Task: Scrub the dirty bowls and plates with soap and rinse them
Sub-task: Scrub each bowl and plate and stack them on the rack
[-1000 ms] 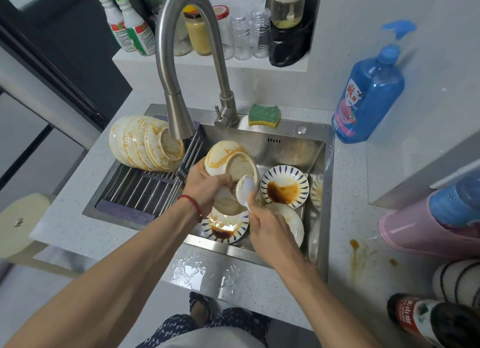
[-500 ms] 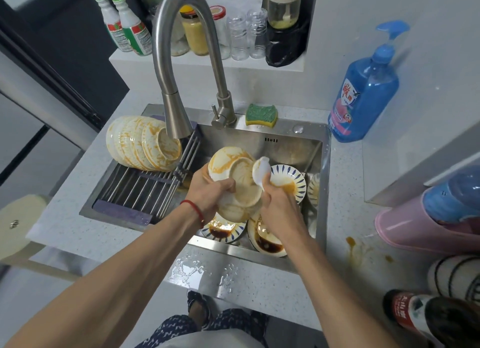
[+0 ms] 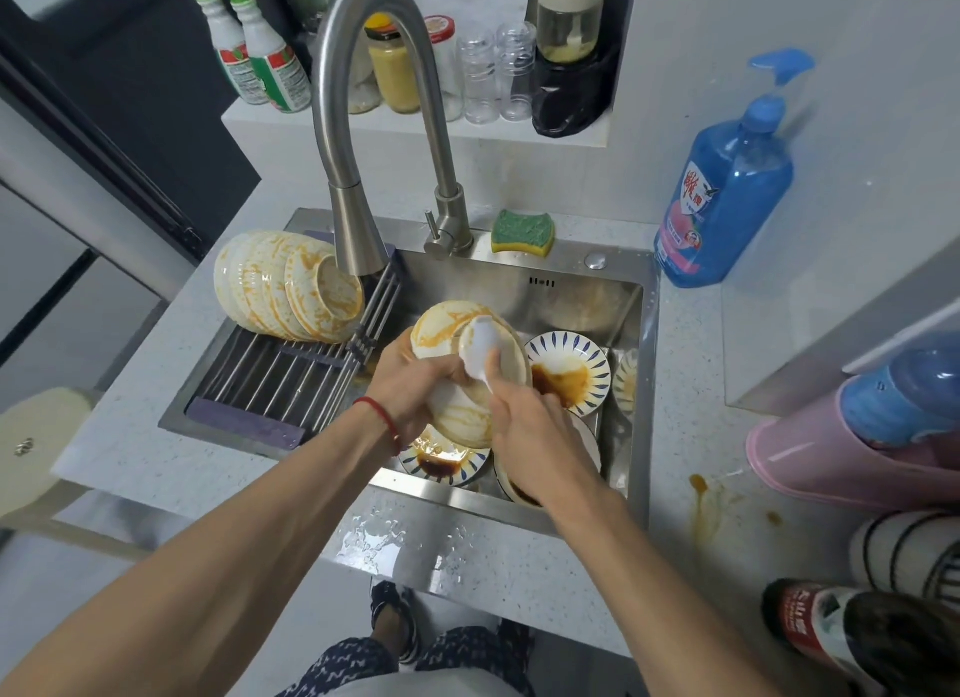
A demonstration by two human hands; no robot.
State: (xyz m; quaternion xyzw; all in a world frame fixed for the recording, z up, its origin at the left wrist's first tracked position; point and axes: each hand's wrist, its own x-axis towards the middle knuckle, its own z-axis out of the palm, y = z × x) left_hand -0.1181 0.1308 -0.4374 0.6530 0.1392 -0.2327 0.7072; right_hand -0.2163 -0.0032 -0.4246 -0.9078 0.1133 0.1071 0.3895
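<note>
Over the sink (image 3: 631,436), left hand (image 3: 410,384) grips stacked dirty bowls (image 3: 457,374) while right hand (image 3: 535,431) pinches a white spoon (image 3: 480,350).

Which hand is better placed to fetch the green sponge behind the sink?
Probably the right hand: it pinches only a small white spoon, while the left hand grips the stacked bowls. The sponge lies nearer the right side.

Faucet spout (image 3: 358,239) hangs above-left of hands; stained plates (image 3: 569,371) crowd basin right and below. Rack bars (image 3: 270,369) left lie bare.
</note>
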